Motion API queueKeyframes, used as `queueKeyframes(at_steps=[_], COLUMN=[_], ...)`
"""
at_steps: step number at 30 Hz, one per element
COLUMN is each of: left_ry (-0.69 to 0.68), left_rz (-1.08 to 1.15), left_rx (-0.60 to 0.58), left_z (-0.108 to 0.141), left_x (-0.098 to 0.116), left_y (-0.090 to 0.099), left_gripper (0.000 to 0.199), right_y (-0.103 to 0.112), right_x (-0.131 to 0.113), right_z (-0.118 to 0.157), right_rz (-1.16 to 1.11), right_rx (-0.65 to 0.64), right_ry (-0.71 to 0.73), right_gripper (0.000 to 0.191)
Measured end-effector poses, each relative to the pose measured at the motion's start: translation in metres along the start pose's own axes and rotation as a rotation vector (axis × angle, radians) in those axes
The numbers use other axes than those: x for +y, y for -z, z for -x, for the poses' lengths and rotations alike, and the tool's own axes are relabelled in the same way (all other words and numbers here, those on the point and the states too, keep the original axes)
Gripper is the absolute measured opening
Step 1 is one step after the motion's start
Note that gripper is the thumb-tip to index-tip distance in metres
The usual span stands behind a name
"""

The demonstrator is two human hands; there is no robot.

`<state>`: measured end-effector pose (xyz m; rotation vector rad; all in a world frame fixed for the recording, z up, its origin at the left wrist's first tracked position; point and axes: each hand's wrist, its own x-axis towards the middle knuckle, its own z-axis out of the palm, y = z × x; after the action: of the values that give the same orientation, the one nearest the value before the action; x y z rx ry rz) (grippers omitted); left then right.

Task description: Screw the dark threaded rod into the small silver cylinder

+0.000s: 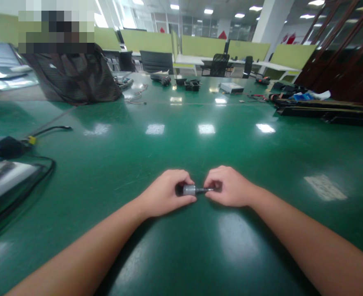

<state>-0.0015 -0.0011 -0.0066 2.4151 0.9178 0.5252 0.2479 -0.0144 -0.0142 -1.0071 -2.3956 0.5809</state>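
Low over the green table (181, 152), both hands meet on one small, slim tool-like item. It has a short grey cylinder (189, 190) with a thin dark shaft (202, 190) running out to the right; its exact kind is too blurred to tell. My left hand (166, 192) curls round the grey cylinder, thumb below and fingers above. The shaft's far end lies between the pinched thumb and forefinger of my right hand (229, 187). The item lies roughly level, and its two ends are partly hidden by my fingers.
A large dark bag (76, 78) stands at the back left, below a pixelated patch. Devices with a black cable (53, 164) lie on the left. Across the back are a white box (231, 87) and black parts (192, 85). Long dark strips (326, 113) lie at right.
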Motion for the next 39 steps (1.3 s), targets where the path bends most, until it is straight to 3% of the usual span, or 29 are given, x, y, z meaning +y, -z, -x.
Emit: queueKeyframes(at_steps=[13, 22, 33, 39], left_ry=[-0.001, 0.007, -0.004, -0.008], left_rz=[-0.009, -0.012, -0.008, -0.011], left_rx=[-0.001, -0.003, 0.012, 0.012], left_z=[0.000, 0.002, 0.001, 0.000], left_x=[0.000, 0.000, 0.002, 0.000], left_y=[0.000, 0.000, 0.001, -0.001], left_gripper=[0.020, 0.022, 0.021, 0.020], right_y=[0.007, 0.024, 0.022, 0.006], right_x=[0.003, 0.020, 0.015, 0.005], right_z=[0.003, 0.009, 0.008, 0.002], right_rz=[-0.034, -0.101, -0.109, -0.085], right_rx=[-0.045, -0.071, -0.122, -0.054], right_ry=[-0.046, -0.182, -0.130, -0.051], right_gripper=[0.006, 0.005, 0.005, 0.007])
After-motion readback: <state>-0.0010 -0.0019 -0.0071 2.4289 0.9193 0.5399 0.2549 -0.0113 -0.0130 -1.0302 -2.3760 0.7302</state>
